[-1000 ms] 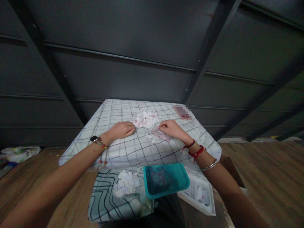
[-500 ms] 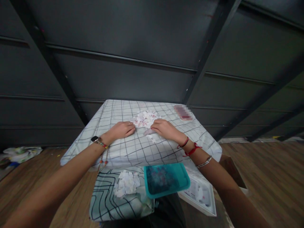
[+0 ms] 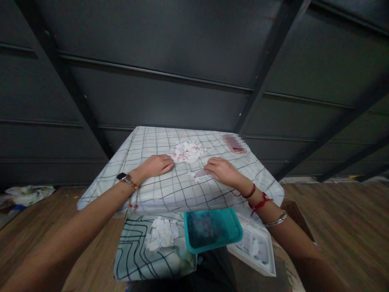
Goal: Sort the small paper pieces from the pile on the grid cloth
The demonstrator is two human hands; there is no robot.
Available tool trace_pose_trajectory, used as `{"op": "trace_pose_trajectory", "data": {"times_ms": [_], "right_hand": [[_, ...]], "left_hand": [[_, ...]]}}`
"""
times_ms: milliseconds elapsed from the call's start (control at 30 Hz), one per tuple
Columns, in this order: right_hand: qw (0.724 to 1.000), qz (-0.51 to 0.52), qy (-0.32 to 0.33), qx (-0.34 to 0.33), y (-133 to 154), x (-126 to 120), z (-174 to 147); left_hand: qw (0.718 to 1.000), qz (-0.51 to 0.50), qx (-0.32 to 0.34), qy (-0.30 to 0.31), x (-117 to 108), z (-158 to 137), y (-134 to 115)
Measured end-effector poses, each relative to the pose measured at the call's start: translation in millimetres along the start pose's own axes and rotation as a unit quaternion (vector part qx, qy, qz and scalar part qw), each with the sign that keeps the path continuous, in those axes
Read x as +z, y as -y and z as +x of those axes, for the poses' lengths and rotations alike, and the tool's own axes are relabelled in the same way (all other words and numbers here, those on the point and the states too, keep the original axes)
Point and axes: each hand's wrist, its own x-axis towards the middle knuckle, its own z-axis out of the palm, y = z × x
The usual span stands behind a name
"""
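A heap of paper-like scraps (image 3: 188,151) sits on the checked tablecloth (image 3: 164,194), loose and low, its small ragged flakes mostly white with pinkish-red marks or bits showing through them. The flakes overlap at odd angles and thin out toward the edges.

Nearer the person than the heap, and slightly to its right, is a sheer pinkish piece (image 3: 201,173) — thin, pale and see-through, narrow as it shows here. The right hand (image 3: 223,170) grasps it, fingertips and thumb drawn together on its right end. A few white flakes (image 3: 192,176) lie beside it on the cloth; its finer detail is too small to make out.

The left hand (image 3: 156,165) rests palm down at the near left edge of the heap, fingers curled under; whether they pinch anything, I cannot tell.

Beyond the heap to the right lies a pink-edged phone (image 3: 232,143), partly pixelated. Below the heap, on the person's side of the tabletop, are a teal tray (image 3: 240,233) with a dark, speckled inside — and left of it a second pile of plainer white scraps (image 3: 162,233) on a folded, black-lined cloth (image 3: 129,259).
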Motion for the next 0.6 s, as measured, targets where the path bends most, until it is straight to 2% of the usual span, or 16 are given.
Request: {"op": "trace_pose_trajectory", "data": {"times_ms": [167,400,600], "right_hand": [[0.997,-0.068,0.021,0.023,0.4,-0.1,2.9],[0.998,-0.054,0.029,0.020,0.1,1.5,4.4],[0.996,-0.065,0.035,0.051,-4.1,1.1,5.0]], "left_hand": [[1.000,0.004,0.002,0.000,-0.4,-0.3,-0.2],[1.000,-0.015,0.005,-0.006,1.2,0.2,0.5],[1.000,-0.022,0.001,-0.010,0.6,-0.3,0.2]]}}
